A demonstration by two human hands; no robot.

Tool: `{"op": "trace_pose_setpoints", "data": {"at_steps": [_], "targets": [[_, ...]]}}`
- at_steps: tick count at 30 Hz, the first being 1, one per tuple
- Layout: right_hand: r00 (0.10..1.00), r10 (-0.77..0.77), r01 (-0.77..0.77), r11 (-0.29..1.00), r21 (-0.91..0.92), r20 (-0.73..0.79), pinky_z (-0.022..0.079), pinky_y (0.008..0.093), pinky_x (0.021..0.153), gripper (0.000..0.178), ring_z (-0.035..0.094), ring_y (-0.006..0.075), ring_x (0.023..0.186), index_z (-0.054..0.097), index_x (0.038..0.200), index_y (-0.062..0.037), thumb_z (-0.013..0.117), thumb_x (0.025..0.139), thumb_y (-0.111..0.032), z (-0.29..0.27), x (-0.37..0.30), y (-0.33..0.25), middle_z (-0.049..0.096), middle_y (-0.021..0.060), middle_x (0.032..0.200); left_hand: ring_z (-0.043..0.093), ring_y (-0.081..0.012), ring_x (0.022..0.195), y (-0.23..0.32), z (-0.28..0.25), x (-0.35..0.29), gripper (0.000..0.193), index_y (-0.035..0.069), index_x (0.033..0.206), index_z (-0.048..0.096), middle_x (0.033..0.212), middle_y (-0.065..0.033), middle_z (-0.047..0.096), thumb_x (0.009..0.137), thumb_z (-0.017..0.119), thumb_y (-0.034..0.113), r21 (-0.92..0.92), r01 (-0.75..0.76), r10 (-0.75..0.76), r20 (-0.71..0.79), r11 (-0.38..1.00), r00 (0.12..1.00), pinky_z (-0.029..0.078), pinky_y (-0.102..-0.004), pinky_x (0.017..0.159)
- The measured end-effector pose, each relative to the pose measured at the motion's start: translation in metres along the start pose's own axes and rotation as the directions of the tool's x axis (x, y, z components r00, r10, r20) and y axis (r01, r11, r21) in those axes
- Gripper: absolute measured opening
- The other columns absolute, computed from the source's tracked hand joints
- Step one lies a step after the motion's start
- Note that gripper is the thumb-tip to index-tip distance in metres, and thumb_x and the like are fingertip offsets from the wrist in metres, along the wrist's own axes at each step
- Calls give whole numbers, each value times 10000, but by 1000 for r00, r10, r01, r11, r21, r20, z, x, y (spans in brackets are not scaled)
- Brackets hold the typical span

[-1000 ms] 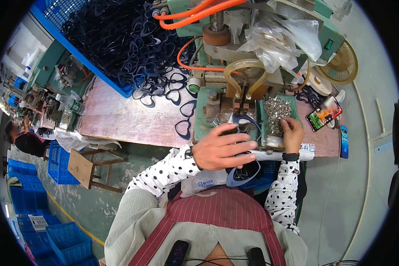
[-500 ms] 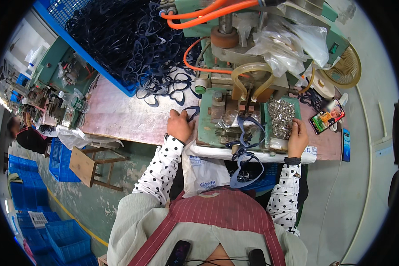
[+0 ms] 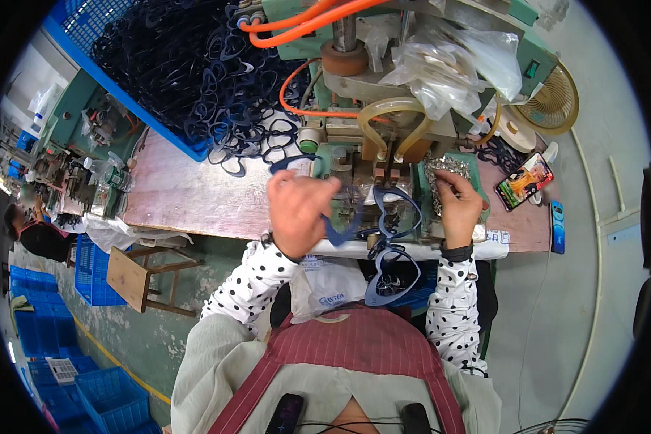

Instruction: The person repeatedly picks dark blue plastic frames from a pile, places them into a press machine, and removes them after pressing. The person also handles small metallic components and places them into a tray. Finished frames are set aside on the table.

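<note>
My left hand point(image 3: 296, 217) is closed on a dark blue glasses frame point(image 3: 334, 235), raised off the table and partly smeared by motion. Its thumb side faces the press. At the press point(image 3: 340, 61), another blue glasses frame point(image 3: 380, 293) hangs below the pair of clear curved hoses, one lens ring over the other. My right hand point(image 3: 461, 213) is at the green tray holding a heap of small shiny metal pieces point(image 3: 435, 170). Thumb and fingers are pinched over the heap; what lies between them is too small to name.
A big blue crate point(image 3: 163, 130) of dark frames stands at the upper left, several spilling onto the table point(image 3: 188, 195). Plastic bags point(image 3: 441, 69) hang on the press. To the right are a phone point(image 3: 524, 181), a fan point(image 3: 550, 98) and a blue object point(image 3: 557, 226). A wooden stool point(image 3: 130, 277) stands left.
My left hand has lifted a glasses frame from the table and moved toward the press. My right hand has shifted from the tray's edge onto the metal pieces, fingers pinching.
</note>
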State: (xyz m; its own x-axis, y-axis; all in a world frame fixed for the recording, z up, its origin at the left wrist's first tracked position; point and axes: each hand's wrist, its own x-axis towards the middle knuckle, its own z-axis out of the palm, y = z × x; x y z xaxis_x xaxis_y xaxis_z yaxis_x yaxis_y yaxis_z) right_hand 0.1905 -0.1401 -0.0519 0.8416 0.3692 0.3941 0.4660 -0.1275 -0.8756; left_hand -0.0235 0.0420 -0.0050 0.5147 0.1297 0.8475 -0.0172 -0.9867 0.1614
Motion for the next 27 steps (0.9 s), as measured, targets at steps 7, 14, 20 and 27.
{"op": "trace_pose_setpoints", "data": {"at_steps": [7, 14, 20, 27], "targets": [[971, -33, -15, 980, 200, 236, 432, 244, 634, 142, 576, 122, 734, 744, 898, -41, 687, 769, -23, 10, -15, -89, 696, 59, 851, 633, -175, 820, 46, 11, 20, 355, 83, 1108, 674, 921, -30, 670, 755, 707, 108, -177, -261, 267, 11, 949, 964, 489, -373, 846], [954, 122, -196, 944, 265, 273, 337, 187, 505, 342, 442, 18, 578, 599, 1054, -16, 733, 739, -25, 19, -17, -87, 680, 36, 819, 638, -201, 776, 48, 28, 14, 366, 35, 1107, 669, 894, -61, 676, 745, 699, 74, -442, -261, 289, -5, 858, 957, 521, -384, 827], [944, 142, -239, 918, 317, 299, 407, 195, 553, 413, 536, 41, 660, 521, 1092, 6, 733, 736, 7, 29, -10, -104, 666, 54, 808, 630, -222, 790, 47, 16, 12, 367, 24, 1107, 663, 906, -80, 666, 743, 661, 74, -456, -389, 440, 6, 800, 898, 523, -389, 829], [971, 147, -205, 918, 339, 188, 430, 204, 580, 461, 522, 44, 641, 519, 1130, 14, 751, 733, -26, 24, -5, -81, 691, 53, 810, 642, -271, 897, 38, 26, 22, 329, 12, 1117, 634, 1048, -122, 665, 790, 653, 47, -573, -430, 538, 23, 698, 843, 506, -429, 886]]}}
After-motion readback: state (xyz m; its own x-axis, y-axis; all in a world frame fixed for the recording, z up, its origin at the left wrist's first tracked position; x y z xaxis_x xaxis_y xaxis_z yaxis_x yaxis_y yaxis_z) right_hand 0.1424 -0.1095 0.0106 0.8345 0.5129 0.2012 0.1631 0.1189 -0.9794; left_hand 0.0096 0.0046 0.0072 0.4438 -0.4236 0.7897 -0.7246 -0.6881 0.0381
